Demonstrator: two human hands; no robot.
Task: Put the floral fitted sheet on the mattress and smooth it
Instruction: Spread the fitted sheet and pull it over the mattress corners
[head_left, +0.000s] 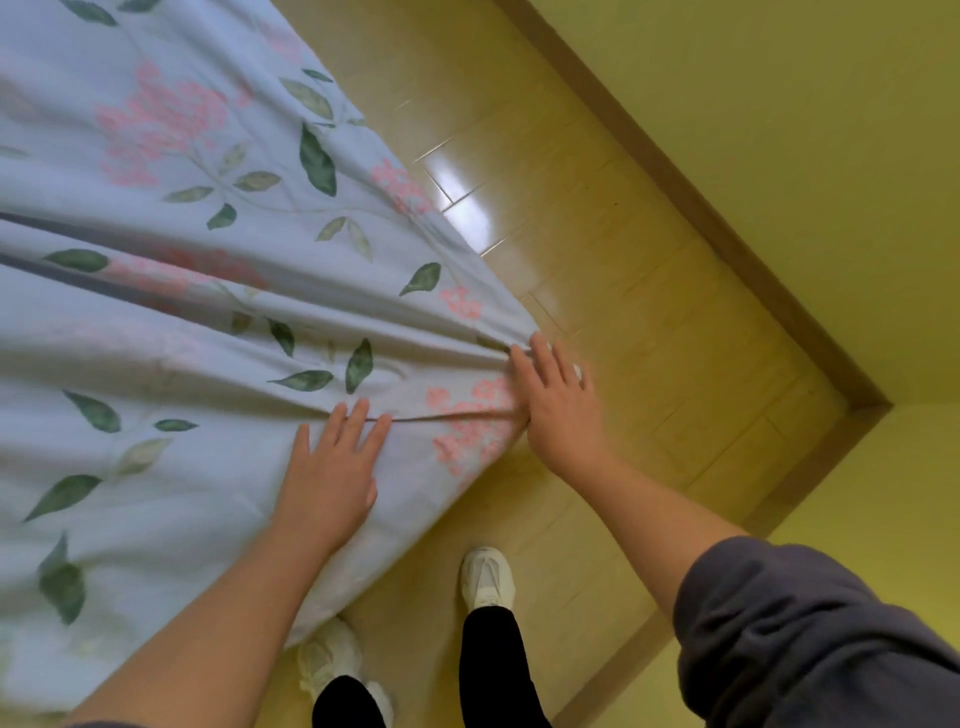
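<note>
The floral fitted sheet (197, 291), pale blue with pink flowers and green leaves, covers the mattress across the left of the view. Long folds run over it and bunch together at the near right corner. My left hand (332, 462) lies flat on the sheet close to that corner, fingers spread, pressing on a fold. My right hand (558, 402) rests at the corner itself, fingers apart, against the bunched cloth at the mattress edge. The mattress itself is hidden under the sheet.
Glossy wooden floor (597, 260) lies right of the bed, bounded by a brown skirting board (727, 234) and yellow walls meeting in a corner. My feet in white shoes (485, 577) stand on the floor beside the bed.
</note>
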